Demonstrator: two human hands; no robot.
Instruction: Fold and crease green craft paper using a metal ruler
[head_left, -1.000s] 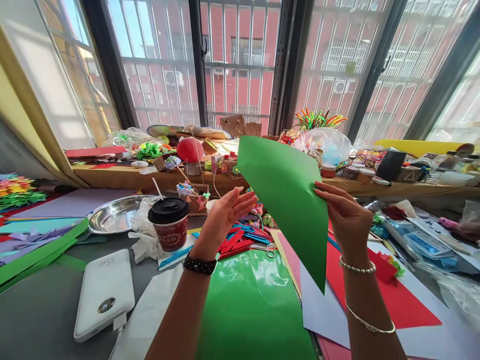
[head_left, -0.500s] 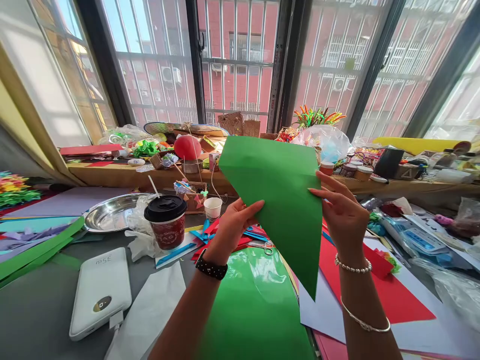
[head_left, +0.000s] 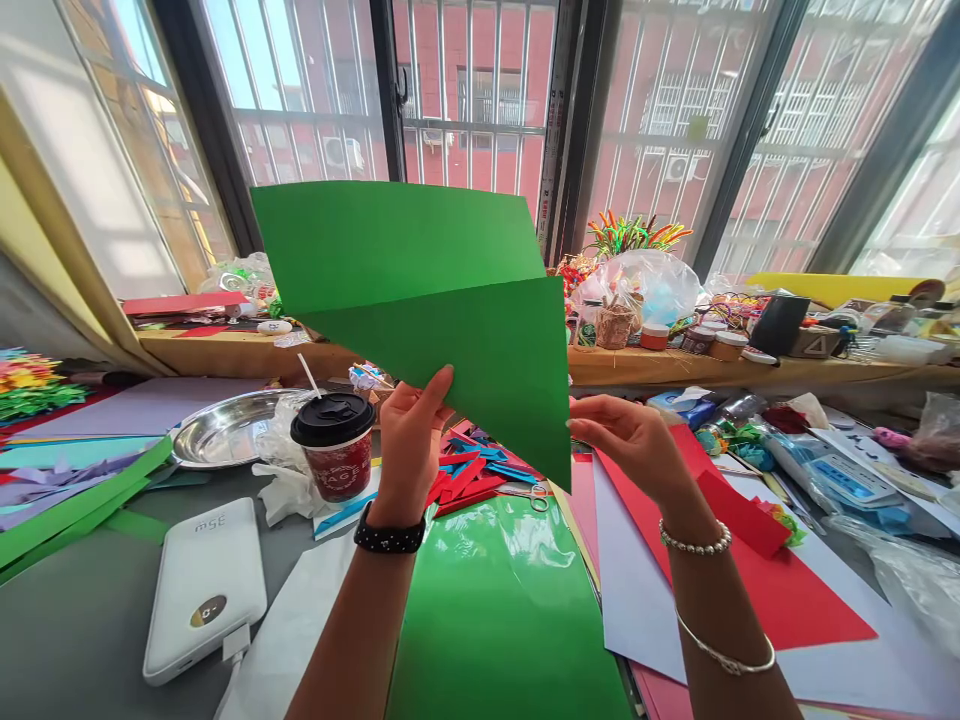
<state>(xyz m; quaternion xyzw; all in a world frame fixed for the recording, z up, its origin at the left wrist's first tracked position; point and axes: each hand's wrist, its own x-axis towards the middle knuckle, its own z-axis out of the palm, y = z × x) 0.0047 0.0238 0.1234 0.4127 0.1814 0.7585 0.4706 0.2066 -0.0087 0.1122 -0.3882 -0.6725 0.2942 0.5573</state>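
A sheet of green paper point(head_left: 457, 345) is held up in front of me, with a slanting fold and a large part point(head_left: 397, 240) spreading up behind the front flap. My left hand point(head_left: 412, 440) pinches its lower slanted edge, thumb on the near side and fingers partly hidden behind. At the right edge, close to the pointed lower corner, the fingers and thumb of my right hand point(head_left: 622, 440) come together on the paper. Below lies a glossy green pack of paper point(head_left: 510, 620), and scissors point(head_left: 538, 497) rest at its far end among red and blue paper strips point(head_left: 472, 470).
On the left stand a lidded red cup point(head_left: 337, 450), a metal tray point(head_left: 187, 445) and a white power bank point(head_left: 206, 590). Red paper point(head_left: 795, 600) and white sheets point(head_left: 637, 610) lie right. Craft items crowd the window ledge point(head_left: 210, 350).
The green paper has been raised and moved left, and its back part now shows above the fold. My left hand has shifted left, and my right hand has moved left and lower.
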